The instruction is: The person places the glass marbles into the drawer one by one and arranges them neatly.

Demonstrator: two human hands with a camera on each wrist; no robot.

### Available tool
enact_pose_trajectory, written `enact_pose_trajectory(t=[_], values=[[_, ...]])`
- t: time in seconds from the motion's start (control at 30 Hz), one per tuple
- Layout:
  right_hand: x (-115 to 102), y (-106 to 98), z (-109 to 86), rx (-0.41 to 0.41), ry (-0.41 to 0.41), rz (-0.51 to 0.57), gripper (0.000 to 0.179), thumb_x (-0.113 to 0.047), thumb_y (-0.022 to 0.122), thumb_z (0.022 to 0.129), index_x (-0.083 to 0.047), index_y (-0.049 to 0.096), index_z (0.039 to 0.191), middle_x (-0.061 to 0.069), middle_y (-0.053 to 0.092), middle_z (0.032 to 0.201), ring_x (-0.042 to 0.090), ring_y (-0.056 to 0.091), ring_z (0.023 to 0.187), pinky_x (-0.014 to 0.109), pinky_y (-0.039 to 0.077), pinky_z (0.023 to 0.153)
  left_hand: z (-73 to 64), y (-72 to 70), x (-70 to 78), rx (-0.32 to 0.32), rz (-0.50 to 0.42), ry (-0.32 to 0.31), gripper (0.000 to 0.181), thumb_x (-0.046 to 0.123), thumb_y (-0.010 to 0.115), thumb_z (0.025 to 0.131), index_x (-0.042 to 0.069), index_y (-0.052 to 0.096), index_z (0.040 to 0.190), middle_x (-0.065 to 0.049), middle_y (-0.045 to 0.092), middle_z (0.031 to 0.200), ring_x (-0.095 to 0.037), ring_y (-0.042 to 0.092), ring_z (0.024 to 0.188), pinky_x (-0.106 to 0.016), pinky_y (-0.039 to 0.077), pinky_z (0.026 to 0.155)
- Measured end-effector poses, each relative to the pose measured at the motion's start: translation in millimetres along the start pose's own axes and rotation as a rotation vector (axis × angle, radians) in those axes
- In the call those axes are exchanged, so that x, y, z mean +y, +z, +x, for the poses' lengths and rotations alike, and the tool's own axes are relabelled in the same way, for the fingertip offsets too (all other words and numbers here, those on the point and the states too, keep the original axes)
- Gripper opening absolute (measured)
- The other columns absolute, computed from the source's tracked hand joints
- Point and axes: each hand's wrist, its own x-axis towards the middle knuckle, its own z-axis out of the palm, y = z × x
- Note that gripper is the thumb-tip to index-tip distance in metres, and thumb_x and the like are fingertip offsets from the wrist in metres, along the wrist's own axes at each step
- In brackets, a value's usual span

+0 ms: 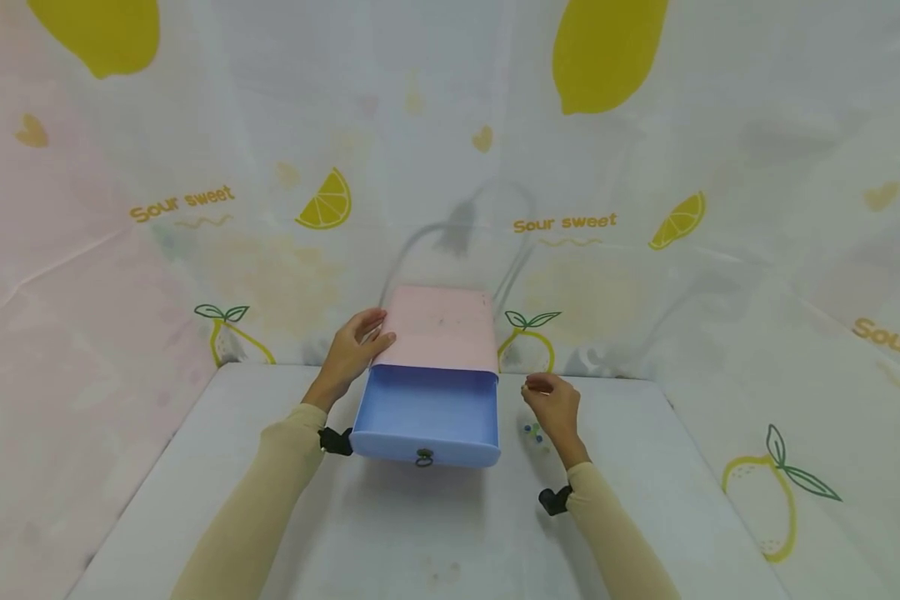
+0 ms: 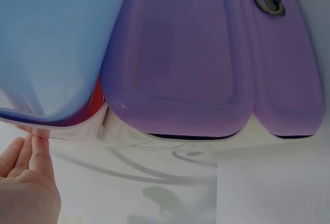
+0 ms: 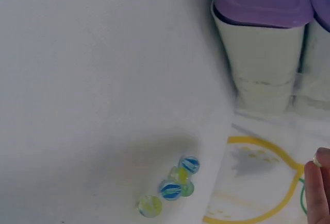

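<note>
A small drawer cabinet [image 1: 441, 329] with a pink top stands at the back of the table. Its upper blue drawer [image 1: 426, 451], with a ring pull, is pulled out, and its bare inside shows. My left hand [image 1: 351, 354] touches the cabinet's left side near the front edge; in the left wrist view its fingers [image 2: 41, 157] lie fairly straight against the wall. Right of the cabinet, my right hand [image 1: 557, 410] is raised and pinches a tiny pale marble [image 3: 316, 160], mostly covered by the fingertips. Below that hand, several blue and yellow-green glass marbles [image 3: 170, 189] lie on the table.
Two purple drawers [image 2: 180, 59] below the blue one are closed, each with a ring pull. The white table [image 1: 420, 542] meets a lemon-printed cloth [image 1: 450, 167] behind the cabinet and at both sides.
</note>
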Motion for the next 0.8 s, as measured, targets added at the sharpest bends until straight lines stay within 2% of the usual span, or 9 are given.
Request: enact_pose_trajectory(t=[0.23,0.5,0.8], values=[[-20,-4,1.0,-0.003,-0.042,0.159,0.016,0.008,0.075,0.077,0.007,0.072,0.092,0.019,0.072,0.089,0.032,0.072,0.079,0.019,0.058,0.065,-0.9,-0.1,-0.6,0.003,0.013,-0.015,0.069,0.03,0.071,0.091,0.007,0.038,0.147,-0.007,0.043,0.149,-0.021,0.038,0.138,-0.032,0.034,0.112],[-47,-8,2.5,0.022,-0.104,0.232,0.02,0.006,0.078,0.076,0.007,0.073,0.096,0.02,0.072,0.092,0.035,0.072,0.08,0.018,0.057,0.068,-1.3,-0.6,-0.6,0.006,0.006,-0.014,0.068,0.03,0.07,0.091,0.007,0.039,0.146,-0.007,0.044,0.149,-0.02,0.038,0.138,-0.032,0.034,0.112],[-108,-22,-12.8,0.008,-0.217,0.282,0.021,0.015,0.073,0.076,0.015,0.069,0.097,0.028,0.069,0.093,0.042,0.07,0.079,0.028,0.06,0.071,-1.6,-0.6,-0.5,-0.002,0.0,-0.003,0.069,0.03,0.07,0.091,0.005,0.037,0.147,-0.01,0.042,0.149,-0.024,0.037,0.139,-0.036,0.033,0.113]])
